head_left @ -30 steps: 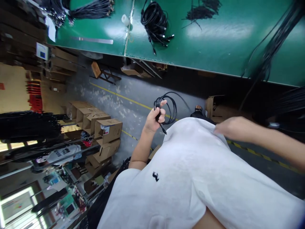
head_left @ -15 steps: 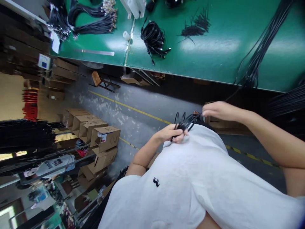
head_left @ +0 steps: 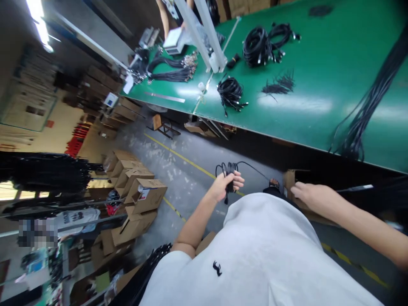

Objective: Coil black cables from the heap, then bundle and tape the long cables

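My left hand [head_left: 227, 185] is closed around a coil of thin black cable [head_left: 230, 172], held out over the floor in front of my white shirt. Several loops stand up above the fingers, and a short end hangs below them. From the coil one strand runs right toward my right hand [head_left: 306, 196], whose fingers are pinched together on the cable. The exact grip there is small and partly hidden. Between both hands the strand sags slightly. Beyond them, on the green table [head_left: 306, 123], lie a tied cable bundle [head_left: 230, 91] and a pile of short black pieces [head_left: 280, 84].
Larger cable coils [head_left: 256, 46] lie farther back on the table, and a long cable bunch [head_left: 376, 97] crosses its right side. White posts [head_left: 208, 38] rise at the table joint. Cardboard boxes [head_left: 145, 193] line the floor at left. Another person's arm [head_left: 163, 19] shows at the far end.
My hands have moved apart, the right one going right, and a length of cable now spans between them. The view has tilted up, showing more of the table's far side.
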